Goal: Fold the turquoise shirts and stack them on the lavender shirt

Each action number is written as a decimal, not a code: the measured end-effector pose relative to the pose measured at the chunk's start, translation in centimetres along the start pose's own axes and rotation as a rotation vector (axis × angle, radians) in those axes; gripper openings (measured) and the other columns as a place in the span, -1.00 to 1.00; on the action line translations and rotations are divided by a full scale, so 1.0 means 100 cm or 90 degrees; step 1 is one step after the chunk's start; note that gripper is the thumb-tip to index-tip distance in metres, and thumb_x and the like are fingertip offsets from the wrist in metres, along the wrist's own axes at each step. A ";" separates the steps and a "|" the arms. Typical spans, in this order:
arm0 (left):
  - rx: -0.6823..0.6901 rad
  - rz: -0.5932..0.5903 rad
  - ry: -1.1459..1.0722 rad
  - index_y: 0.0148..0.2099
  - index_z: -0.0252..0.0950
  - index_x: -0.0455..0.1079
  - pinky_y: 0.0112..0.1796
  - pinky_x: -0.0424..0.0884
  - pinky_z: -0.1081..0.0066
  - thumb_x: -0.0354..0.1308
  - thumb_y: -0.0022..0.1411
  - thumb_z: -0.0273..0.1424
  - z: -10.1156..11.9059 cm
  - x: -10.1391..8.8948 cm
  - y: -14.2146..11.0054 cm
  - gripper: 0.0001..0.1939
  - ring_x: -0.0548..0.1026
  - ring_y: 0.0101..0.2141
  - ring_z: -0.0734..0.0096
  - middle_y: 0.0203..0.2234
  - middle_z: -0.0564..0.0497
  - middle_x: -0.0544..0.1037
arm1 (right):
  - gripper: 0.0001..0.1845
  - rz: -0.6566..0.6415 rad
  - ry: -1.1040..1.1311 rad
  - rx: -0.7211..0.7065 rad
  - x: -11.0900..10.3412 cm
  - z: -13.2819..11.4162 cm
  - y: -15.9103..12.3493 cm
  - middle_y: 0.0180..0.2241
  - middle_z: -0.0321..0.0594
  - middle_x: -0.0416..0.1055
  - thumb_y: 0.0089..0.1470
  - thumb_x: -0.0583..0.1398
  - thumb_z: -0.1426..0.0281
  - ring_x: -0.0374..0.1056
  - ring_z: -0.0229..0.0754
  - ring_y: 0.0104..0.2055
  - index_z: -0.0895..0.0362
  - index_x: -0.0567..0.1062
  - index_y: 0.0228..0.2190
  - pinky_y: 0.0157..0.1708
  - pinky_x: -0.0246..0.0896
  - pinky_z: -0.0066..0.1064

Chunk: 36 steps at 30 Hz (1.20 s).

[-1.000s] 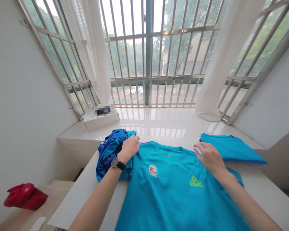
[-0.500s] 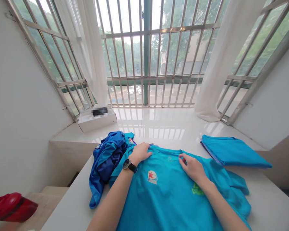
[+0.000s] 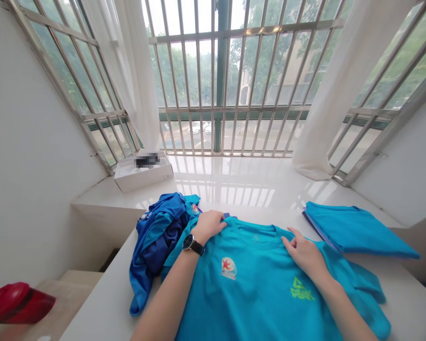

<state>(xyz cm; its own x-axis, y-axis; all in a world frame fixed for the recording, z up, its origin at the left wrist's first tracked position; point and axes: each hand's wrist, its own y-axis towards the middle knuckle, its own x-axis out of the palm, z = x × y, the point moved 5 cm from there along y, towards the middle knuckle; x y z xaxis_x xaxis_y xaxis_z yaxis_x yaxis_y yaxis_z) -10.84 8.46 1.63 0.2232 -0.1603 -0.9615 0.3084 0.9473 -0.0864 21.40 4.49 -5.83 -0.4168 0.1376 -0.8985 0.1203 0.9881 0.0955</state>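
Note:
A turquoise short-sleeved T-shirt [image 3: 255,293] lies spread front side up, with a round star badge and a green PEAK print on its chest. My left hand [image 3: 209,225], with a watch on the wrist, rests on the shoulder left of the collar. Its thumb is apart from the fingers, whose tips are partly hidden. Right of the collar, my right hand [image 3: 305,253] touches the other shoulder, thumb and forefinger apart. A crumpled heap of blue clothes [image 3: 159,241] lies against the shirt's left side. Folded turquoise clothing [image 3: 362,229] is stacked at the right.
The white table [image 3: 102,298] meets a glossy window ledge [image 3: 234,180]. An open white box [image 3: 145,177] with a blurred dark item stands on the ledge's left. Barred windows and white curtains [image 3: 315,142] lie behind. A red object [image 3: 21,303] is at lower left.
My right hand has moved right along the shirt's shoulder, and the collar and chest now lie wider and flatter, showing the whole PEAK print. My left hand stays at its shoulder.

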 end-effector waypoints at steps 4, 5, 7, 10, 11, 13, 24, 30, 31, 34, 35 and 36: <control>0.011 0.016 -0.015 -0.16 -0.20 0.53 -0.22 0.42 0.35 0.11 0.26 -0.28 0.001 -0.005 -0.001 -0.79 0.55 -0.15 0.14 -0.19 -0.08 0.62 | -0.63 -0.013 -0.025 -0.002 0.002 -0.001 0.001 -0.48 -0.26 0.49 0.19 0.02 0.14 0.46 -0.06 -0.40 0.07 0.48 -0.15 -0.45 0.17 -0.35; 0.015 0.018 -0.016 -0.16 -0.20 0.52 -0.22 0.41 0.36 0.10 0.27 -0.29 0.001 -0.006 -0.001 -0.80 0.55 -0.15 0.15 -0.19 -0.07 0.62 | -0.64 -0.010 -0.024 -0.006 0.002 -0.002 0.001 -0.48 -0.26 0.50 0.20 0.02 0.15 0.46 -0.06 -0.40 0.06 0.48 -0.17 -0.45 0.16 -0.35; 0.019 0.018 -0.019 -0.15 -0.20 0.52 -0.22 0.41 0.38 0.10 0.27 -0.30 0.001 -0.008 -0.002 -0.79 0.55 -0.15 0.17 -0.19 -0.07 0.62 | -0.68 -0.001 -0.023 -0.015 0.001 -0.005 -0.001 -0.48 -0.26 0.50 0.21 0.02 0.16 0.46 -0.07 -0.41 0.05 0.48 -0.22 -0.47 0.15 -0.36; 0.025 0.010 -0.023 -0.16 -0.21 0.53 -0.20 0.41 0.39 0.12 0.26 -0.30 0.000 -0.008 -0.002 -0.80 0.54 -0.14 0.16 -0.19 -0.08 0.62 | -0.72 0.012 -0.023 -0.023 -0.002 -0.009 -0.003 -0.48 -0.25 0.51 0.21 0.02 0.20 0.46 -0.08 -0.42 0.03 0.47 -0.28 -0.49 0.13 -0.38; 0.027 0.008 -0.023 -0.16 -0.22 0.53 -0.20 0.40 0.38 0.13 0.25 -0.31 0.000 -0.007 -0.002 -0.81 0.55 -0.14 0.15 -0.20 -0.08 0.63 | -0.73 0.019 -0.021 -0.025 -0.003 -0.010 -0.004 -0.49 -0.25 0.51 0.21 0.02 0.21 0.46 -0.08 -0.43 0.03 0.47 -0.30 -0.49 0.12 -0.38; 0.032 0.007 -0.024 -0.18 -0.23 0.53 -0.18 0.40 0.37 0.16 0.22 -0.32 -0.001 -0.006 -0.002 -0.82 0.55 -0.14 0.13 -0.21 -0.09 0.62 | -0.74 0.040 -0.013 -0.027 -0.006 -0.013 -0.005 -0.49 -0.24 0.52 0.21 0.03 0.23 0.47 -0.07 -0.41 0.04 0.48 -0.32 -0.48 0.13 -0.38; 0.000 0.024 -0.092 -0.16 -0.28 0.47 -0.23 0.40 0.43 0.01 0.33 -0.43 -0.001 -0.021 -0.006 -0.80 0.59 -0.34 0.28 -0.52 -0.02 0.61 | -0.73 0.088 0.120 -0.025 -0.024 -0.020 -0.009 -0.29 -0.21 0.63 0.21 0.05 0.17 0.55 -0.08 -0.33 0.02 0.48 -0.24 -0.32 0.34 -0.33; -0.038 0.132 -0.055 -0.13 -0.26 0.45 -0.26 0.36 0.40 0.02 0.36 -0.38 -0.002 -0.057 -0.020 -0.81 0.57 -0.26 0.22 -0.34 -0.08 0.62 | -0.74 0.115 0.228 -0.047 -0.038 -0.035 -0.015 -0.29 -0.20 0.63 0.20 0.08 0.16 0.56 -0.04 -0.27 0.00 0.47 -0.22 -0.21 0.38 -0.28; -0.045 0.141 -0.040 -0.11 -0.26 0.44 -0.26 0.36 0.40 0.01 0.36 -0.37 -0.002 -0.059 -0.020 -0.81 0.57 -0.24 0.21 -0.30 -0.10 0.62 | -0.74 0.117 0.227 -0.050 -0.038 -0.036 -0.015 -0.28 -0.20 0.63 0.20 0.08 0.17 0.56 -0.02 -0.24 0.00 0.47 -0.20 -0.19 0.38 -0.27; -0.074 0.130 -0.005 -0.07 -0.27 0.43 -0.20 0.36 0.37 0.01 0.37 -0.36 -0.002 -0.052 -0.017 -0.79 0.55 -0.17 0.17 -0.22 -0.14 0.60 | -0.74 0.098 0.201 -0.062 -0.034 -0.037 -0.014 -0.18 -0.21 0.62 0.20 0.06 0.23 0.54 0.00 -0.12 -0.01 0.44 -0.13 -0.11 0.37 -0.23; -0.080 0.116 0.001 -0.07 -0.27 0.43 -0.18 0.37 0.35 0.01 0.37 -0.37 -0.003 -0.047 -0.015 -0.79 0.55 -0.15 0.15 -0.20 -0.15 0.60 | -0.73 0.083 0.189 -0.066 -0.031 -0.035 -0.013 -0.14 -0.22 0.62 0.20 0.06 0.25 0.53 0.00 -0.09 -0.02 0.43 -0.10 -0.09 0.36 -0.22; -0.081 0.100 0.006 -0.08 -0.28 0.44 -0.16 0.37 0.34 0.01 0.36 -0.39 -0.003 -0.041 -0.012 -0.80 0.54 -0.14 0.14 -0.19 -0.16 0.60 | -0.72 0.066 0.179 -0.069 -0.027 -0.034 -0.012 -0.11 -0.23 0.61 0.19 0.06 0.27 0.52 -0.01 -0.08 -0.02 0.42 -0.08 -0.09 0.36 -0.22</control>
<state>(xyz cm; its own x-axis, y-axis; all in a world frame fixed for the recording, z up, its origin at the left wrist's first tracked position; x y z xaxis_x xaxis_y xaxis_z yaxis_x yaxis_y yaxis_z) -12.41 8.05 5.57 0.2509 -0.0051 -0.9680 0.1501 0.9881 0.0337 19.34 3.19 -2.09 -0.6414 0.2359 -0.7300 0.0844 0.9675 0.2385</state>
